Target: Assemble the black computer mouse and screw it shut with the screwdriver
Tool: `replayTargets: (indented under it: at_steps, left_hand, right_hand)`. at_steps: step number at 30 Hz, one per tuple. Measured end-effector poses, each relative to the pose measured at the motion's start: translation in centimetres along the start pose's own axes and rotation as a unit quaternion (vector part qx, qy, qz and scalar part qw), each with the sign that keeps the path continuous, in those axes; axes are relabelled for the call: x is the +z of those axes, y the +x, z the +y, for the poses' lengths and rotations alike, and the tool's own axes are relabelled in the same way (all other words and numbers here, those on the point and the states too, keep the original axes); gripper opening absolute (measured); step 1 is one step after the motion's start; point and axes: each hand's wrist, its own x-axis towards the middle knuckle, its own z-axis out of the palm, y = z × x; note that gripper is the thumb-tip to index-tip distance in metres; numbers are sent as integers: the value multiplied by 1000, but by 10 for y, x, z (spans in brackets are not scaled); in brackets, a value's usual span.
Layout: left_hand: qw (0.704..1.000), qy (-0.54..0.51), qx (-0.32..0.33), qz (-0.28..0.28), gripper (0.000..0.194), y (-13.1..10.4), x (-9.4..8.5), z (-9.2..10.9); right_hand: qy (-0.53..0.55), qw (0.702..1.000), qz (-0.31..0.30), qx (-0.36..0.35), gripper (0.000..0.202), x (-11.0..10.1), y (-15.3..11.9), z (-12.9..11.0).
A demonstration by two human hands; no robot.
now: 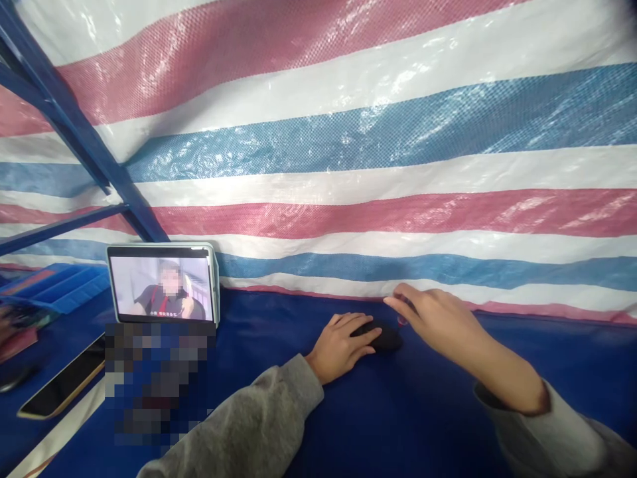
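Observation:
On the dark blue tabletop (pixel 438 411), my left hand (pixel 343 342) rests over a black rounded object (pixel 384 337) shaped like a computer mouse. Its fingers lie across the left side of this object and hold it down. To the right and a little higher, my right hand (pixel 428 315) is raised with thumb and forefinger brought together in a pinch. A small red loop (pixel 402 320) shows just below those fingers, close to the black object's far end. Whether the loop is in the pinch is hard to see.
At the left stands a tablet (pixel 162 285) playing a video, with a phone (pixel 64 378) lying in front of it. Blue plastic trays (pixel 74 285) sit further left, by a blurred hand (pixel 7 332) at the edge. Striped sheeting (pixel 378 146) hangs behind, beside a blue metal frame (pixel 89 146).

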Motion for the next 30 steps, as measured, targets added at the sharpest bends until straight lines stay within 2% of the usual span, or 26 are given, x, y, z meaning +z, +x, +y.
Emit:
replayTargets:
  at_steps: [5,10,14,20,24,30]
  left_hand:
    - [1000,-9,-5,3,36,0,0,0]
    - [1000,-3,-4,2,36,0,0,1]
    - [1000,0,-2,5,36,0,-1,1]
    - [1000,-7,-4,6,36,1,0,1]
    - [1000,-11,-15,-11,36,2,-1,4]
    - [999,-33,-23,-17,35,3,-4,5]
  right_hand:
    - [30,999,8,-26,27,0,0,3]
    - [18,1000,-7,8,36,0,0,3]
    - [23,999,16,-22,26,-1,-1,1]
    - [-10,1000,-9,4,34,-2,-1,2]
    - [18,999,13,-23,25,-2,-3,6]
    - [11,1000,15,1,35,3,-4,12]
